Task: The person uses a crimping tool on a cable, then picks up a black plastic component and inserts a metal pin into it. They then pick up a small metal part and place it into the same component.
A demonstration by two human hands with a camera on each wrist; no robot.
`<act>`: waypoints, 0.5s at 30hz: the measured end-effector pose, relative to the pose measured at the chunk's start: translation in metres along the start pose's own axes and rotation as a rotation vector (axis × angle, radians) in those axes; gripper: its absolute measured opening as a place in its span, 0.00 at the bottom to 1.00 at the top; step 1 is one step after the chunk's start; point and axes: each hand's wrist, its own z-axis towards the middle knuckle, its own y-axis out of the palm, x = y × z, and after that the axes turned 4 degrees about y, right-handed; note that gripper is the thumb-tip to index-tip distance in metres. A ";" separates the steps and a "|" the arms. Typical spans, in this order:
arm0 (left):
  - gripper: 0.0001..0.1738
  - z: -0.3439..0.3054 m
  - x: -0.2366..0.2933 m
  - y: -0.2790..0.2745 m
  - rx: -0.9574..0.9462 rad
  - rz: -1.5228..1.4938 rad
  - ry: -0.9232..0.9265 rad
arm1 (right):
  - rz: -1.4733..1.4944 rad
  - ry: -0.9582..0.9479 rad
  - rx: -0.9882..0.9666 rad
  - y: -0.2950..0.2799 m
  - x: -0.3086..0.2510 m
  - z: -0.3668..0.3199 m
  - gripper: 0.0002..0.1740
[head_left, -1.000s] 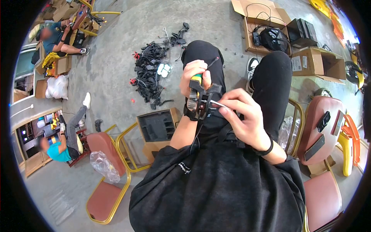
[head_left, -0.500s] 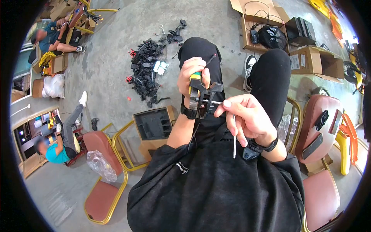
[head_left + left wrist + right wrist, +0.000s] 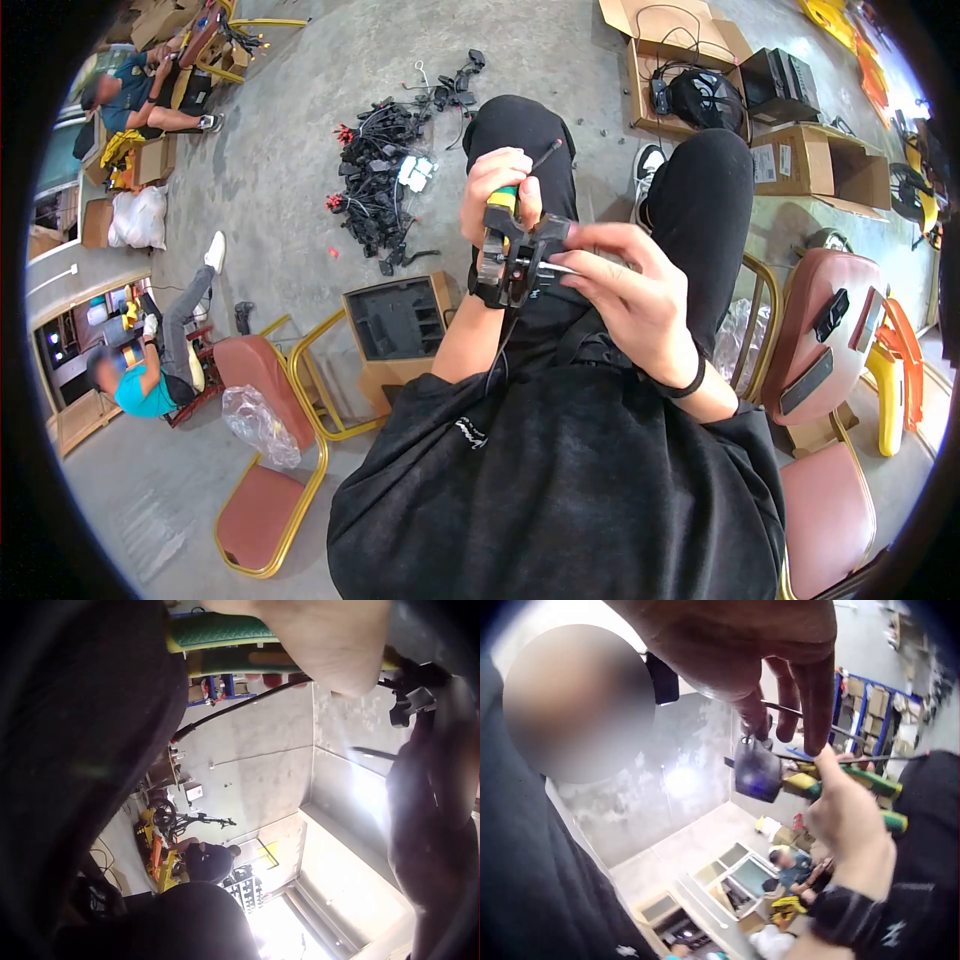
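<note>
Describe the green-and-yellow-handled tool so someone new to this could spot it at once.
In the head view, find the two bent legs in black trousers. Over the leg on the person's left, the left hand grips the tool with green-and-yellow handles. Its bright colours set it apart from the chunky black part beside it.

Got a green-and-yellow handle [image 3: 503, 196] gripped in the left hand [image 3: 485, 188], just above a chunky black part [image 3: 518, 284]. Pinching a thin metal rod [image 3: 559, 267] in the right hand [image 3: 638, 288], up against that same part, kinda blurry round the index fingertip. Working right over some black trousers [image 3: 515, 130], near a messy pile of black connectors and cables [image 3: 378, 190] on the grey floor [image 3: 290, 120]. Also seeing brown chairs [image 3: 262, 512] both sides, an open cardboard box [image 3: 672, 38] upper right, plus two people [image 3: 143, 388] way over left
</note>
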 end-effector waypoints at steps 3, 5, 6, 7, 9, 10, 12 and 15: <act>0.08 0.000 0.000 -0.002 -0.007 -0.001 0.016 | -0.155 -0.198 0.128 0.002 0.000 0.002 0.18; 0.08 0.002 0.002 -0.001 -0.016 0.019 0.016 | -0.107 -0.176 0.132 0.003 0.007 0.000 0.18; 0.08 0.003 0.004 0.000 -0.023 0.036 0.015 | -0.061 -0.152 0.138 0.003 0.009 -0.001 0.18; 0.08 0.005 0.006 0.002 -0.016 0.031 0.008 | -0.078 -0.138 0.128 0.001 0.008 -0.001 0.17; 0.08 0.006 0.011 -0.002 -0.103 0.071 0.000 | 0.012 -0.051 0.088 -0.001 0.003 -0.002 0.16; 0.07 0.007 0.012 -0.003 -0.191 0.113 -0.008 | 0.103 0.038 0.047 -0.001 0.002 -0.002 0.14; 0.07 0.006 0.009 -0.003 -0.176 0.097 0.001 | 0.200 0.071 -0.020 -0.003 0.005 -0.003 0.11; 0.07 0.006 0.009 -0.003 -0.167 0.100 0.005 | 0.478 0.220 -0.186 -0.007 0.007 -0.004 0.09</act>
